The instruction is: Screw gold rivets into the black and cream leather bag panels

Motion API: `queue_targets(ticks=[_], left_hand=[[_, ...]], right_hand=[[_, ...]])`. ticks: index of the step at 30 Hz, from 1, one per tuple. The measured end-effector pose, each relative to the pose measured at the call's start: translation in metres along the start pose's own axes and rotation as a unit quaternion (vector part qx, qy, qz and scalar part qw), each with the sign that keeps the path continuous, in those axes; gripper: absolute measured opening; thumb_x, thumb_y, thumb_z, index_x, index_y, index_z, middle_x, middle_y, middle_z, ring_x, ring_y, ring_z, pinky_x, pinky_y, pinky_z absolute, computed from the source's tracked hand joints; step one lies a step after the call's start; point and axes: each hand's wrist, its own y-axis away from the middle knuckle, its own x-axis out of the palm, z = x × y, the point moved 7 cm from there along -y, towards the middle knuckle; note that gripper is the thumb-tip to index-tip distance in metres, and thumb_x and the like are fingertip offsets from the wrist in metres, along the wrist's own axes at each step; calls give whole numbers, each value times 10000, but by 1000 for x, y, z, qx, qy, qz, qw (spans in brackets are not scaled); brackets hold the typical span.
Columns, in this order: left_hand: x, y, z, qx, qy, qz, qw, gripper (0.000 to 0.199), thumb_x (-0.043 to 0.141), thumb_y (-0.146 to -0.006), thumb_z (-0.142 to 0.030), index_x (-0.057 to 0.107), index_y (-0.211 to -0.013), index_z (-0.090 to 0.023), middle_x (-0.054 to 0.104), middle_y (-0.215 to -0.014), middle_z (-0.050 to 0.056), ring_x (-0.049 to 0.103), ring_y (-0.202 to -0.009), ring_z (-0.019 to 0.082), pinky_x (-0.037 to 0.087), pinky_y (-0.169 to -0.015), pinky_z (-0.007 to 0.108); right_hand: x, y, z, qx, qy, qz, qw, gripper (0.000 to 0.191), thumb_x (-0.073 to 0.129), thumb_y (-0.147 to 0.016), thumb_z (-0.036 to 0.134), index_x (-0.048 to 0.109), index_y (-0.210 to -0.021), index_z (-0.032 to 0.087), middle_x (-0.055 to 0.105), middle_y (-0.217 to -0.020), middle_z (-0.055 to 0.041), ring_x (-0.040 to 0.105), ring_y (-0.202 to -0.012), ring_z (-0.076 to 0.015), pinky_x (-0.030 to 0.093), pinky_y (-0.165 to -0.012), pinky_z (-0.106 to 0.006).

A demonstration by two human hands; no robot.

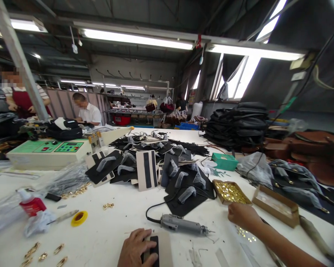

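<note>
My left hand [137, 249] lies with spread fingers on a beige panel with a black strip [164, 250] at the bottom centre. My right hand [242, 215] is closed at the front edge of a cardboard box of gold pieces [230, 192]; what its fingers hold, if anything, is hidden. Between the hands a grey electric screwdriver [183, 224] lies on the white table. Behind it is a heap of black panels with plastic-wrapped handles [180, 185], with a beige striped panel [147, 170] among them.
Left are a red bottle [32, 203], a yellow tape roll [79, 218], gold clasps [43, 256] and a green-topped machine [50, 154]. Right are an open cardboard box [275, 205], a green box [225, 161] and stacked black bags [236, 126]. People work behind at left.
</note>
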Motion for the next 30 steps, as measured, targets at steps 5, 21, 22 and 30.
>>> queue_targets(ticks=[5, 21, 22, 30], left_hand=[[-2, -1, -2, -31, 33, 18, 999, 305, 830, -754, -261, 838, -1042, -364, 776, -1288, 46, 708, -1198, 336, 642, -899, 477], [-26, -7, -12, -153, 108, 83, 979, 193, 818, -835, -276, 807, -1027, -294, 743, -1341, 39, 568, -1311, 308, 442, -1083, 515], [-26, -7, -11, -155, 107, 82, 979, 195, 818, -835, -273, 804, -1029, -292, 742, -1343, 40, 564, -1315, 306, 440, -1085, 513], [-24, -6, -8, -147, 98, 88, 980, 200, 812, -864, -320, 783, -1057, -276, 731, -1365, 42, 549, -1336, 307, 429, -1095, 494]], right_hand=[[-6, 5, 7, -33, 27, -24, 999, 206, 614, -846, 186, 726, -674, 202, 766, -892, -168, 720, -858, -329, 414, -730, -384], [-28, 88, 134, -131, -297, -10, 946, 314, 649, -903, 477, 796, -940, 203, 788, -927, -65, 693, -838, -230, 486, -773, -314], [-24, 103, 161, -143, -345, 24, 927, 320, 663, -891, 493, 794, -931, 203, 784, -899, -56, 690, -825, -228, 491, -770, -313], [32, 145, 291, -240, -440, 133, 855, 162, 682, -905, 318, 763, -863, 185, 745, -875, -22, 661, -820, -182, 475, -785, -294]])
